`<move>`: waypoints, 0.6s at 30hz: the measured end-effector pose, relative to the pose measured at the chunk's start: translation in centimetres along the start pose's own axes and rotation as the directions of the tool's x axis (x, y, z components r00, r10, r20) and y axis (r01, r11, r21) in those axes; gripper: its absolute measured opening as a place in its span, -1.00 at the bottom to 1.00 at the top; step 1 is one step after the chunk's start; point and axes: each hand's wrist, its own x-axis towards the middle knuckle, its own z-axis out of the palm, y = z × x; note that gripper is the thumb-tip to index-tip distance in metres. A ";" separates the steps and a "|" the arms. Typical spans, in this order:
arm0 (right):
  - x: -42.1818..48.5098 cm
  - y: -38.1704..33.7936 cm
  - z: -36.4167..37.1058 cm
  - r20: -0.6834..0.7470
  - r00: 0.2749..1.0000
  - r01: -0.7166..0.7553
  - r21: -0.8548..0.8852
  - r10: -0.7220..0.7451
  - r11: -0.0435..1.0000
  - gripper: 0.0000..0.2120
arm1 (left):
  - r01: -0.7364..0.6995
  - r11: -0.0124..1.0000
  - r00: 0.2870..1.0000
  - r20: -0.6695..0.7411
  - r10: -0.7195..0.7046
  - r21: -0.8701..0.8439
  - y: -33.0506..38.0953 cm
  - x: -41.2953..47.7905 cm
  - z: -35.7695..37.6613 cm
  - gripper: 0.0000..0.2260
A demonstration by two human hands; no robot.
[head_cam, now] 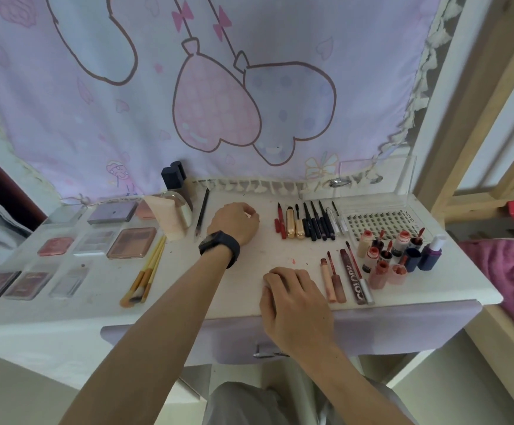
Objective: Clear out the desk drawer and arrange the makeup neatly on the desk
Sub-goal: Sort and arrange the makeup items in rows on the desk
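Note:
Makeup lies in rows on the white desk (249, 265). Palettes (131, 242) and blush compacts (54, 246) fill the left side, with brushes (146, 271) beside them. Mascaras and liners (309, 220) are lined up right of centre, with lip glosses (346, 276), small bottles (393, 256) and a lash tray (381, 220) further right. My left hand (234, 223), a dark watch on its wrist, rests mid-desk with fingers curled in; nothing shows inside it. My right hand (295, 297) rests at the front edge, fingers loosely bent, above the lavender drawer front (403, 326).
A pencil (202, 211), a pink tube (174, 219) and a dark bottle (174, 176) stand at the back centre. A clear acrylic holder (403, 182) sits at the back right. A patterned curtain (218, 87) hangs behind; a wooden bed frame (479, 148) stands on the right.

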 end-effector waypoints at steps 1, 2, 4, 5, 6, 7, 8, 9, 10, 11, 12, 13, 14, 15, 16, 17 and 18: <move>0.0 0.0 0.0 0.002 1.000 -0.002 -0.001 0.002 1.000 -0.75 | -0.009 0.996 1.000 -0.019 0.011 0.094 -0.8 0.0 -0.3 -0.71; 0.0 0.0 0.0 0.000 1.000 -0.003 -0.001 0.003 1.000 -0.75 | -0.004 0.985 1.000 -0.028 0.009 0.172 -1.6 -0.2 -0.7 -0.67; 0.0 0.0 0.0 -0.007 1.000 -0.004 -0.002 0.004 1.000 -0.76 | 0.045 0.961 0.999 -0.019 -0.042 0.273 -2.7 -0.6 -1.2 -0.61; 0.0 0.0 0.0 -0.009 1.000 -0.003 -0.002 0.003 1.000 -0.76 | 0.074 0.946 0.997 -0.010 -0.074 0.315 -3.1 -0.9 -1.4 -0.60; 0.0 0.0 0.0 -0.011 1.000 -0.003 -0.002 0.003 1.000 -0.76 | 0.093 0.930 0.995 -0.008 -0.096 0.357 -3.3 -1.1 -1.5 -0.62; 0.0 0.0 0.0 -0.012 1.000 0.000 0.000 0.000 1.000 -0.75 | 0.101 0.914 0.995 -0.015 -0.103 0.392 -3.5 -1.3 -1.7 -0.65; 0.1 0.0 0.0 -0.012 1.000 0.000 0.001 0.000 1.000 -0.74 | 0.098 0.904 0.995 -0.025 -0.097 0.415 -3.6 -1.5 -1.8 -0.69; 0.0 0.0 -0.1 -0.009 1.000 0.000 0.003 0.000 1.000 -0.73 | 0.093 0.899 0.996 -0.034 -0.087 0.429 -3.7 -1.7 -1.9 -0.73; 0.0 -0.1 -0.2 -0.005 1.000 -0.001 0.005 0.001 1.000 -0.73 | 0.084 0.892 0.996 -0.040 -0.074 0.443 -3.8 -1.9 -2.0 -0.76; 0.0 -0.1 -0.2 -0.001 1.000 -0.002 0.005 0.002 1.000 -0.73 | 0.075 0.884 0.997 -0.047 -0.060 0.462 -3.8 -2.1 -2.1 -0.78; 0.0 -0.1 -0.3 0.003 1.000 -0.002 0.004 0.002 1.000 -0.72 | 0.068 0.872 0.997 -0.058 -0.046 0.485 -3.8 -2.2 -2.2 -0.80; 0.1 -0.1 -0.3 0.008 1.000 -0.002 0.003 0.002 1.000 -0.72 | 0.062 0.858 0.997 -0.072 -0.029 0.511 -3.7 -2.4 -2.4 -0.80; 0.1 -0.2 -0.4 0.013 1.000 -0.001 0.002 0.001 1.000 -0.72 | 0.060 0.843 0.996 -0.087 -0.016 0.535 -3.7 -2.6 -2.6 -0.81; 0.1 -0.2 -0.4 0.017 1.000 0.000 0.000 0.000 1.000 -0.72 | 0.062 0.831 0.995 -0.095 -0.011 0.552 -3.6 -2.7 -2.8 -0.81; 0.1 -0.2 -0.4 0.018 1.000 -0.001 -0.002 0.001 1.000 -0.72 | 0.067 0.829 0.995 -0.095 -0.017 0.556 -3.6 -2.8 -3.1 -0.83; 0.1 -0.2 -0.4 0.018 1.000 -0.001 -0.004 0.001 1.000 -0.72 | 0.075 0.836 0.996 -0.088 -0.032 0.543 -3.7 -2.9 -3.3 -0.84; 0.1 -0.2 -0.4 0.018 1.000 -0.002 -0.005 0.002 1.000 -0.72 | 0.086 0.852 0.995 -0.080 -0.052 0.516 -3.8 -3.0 -3.4 -0.87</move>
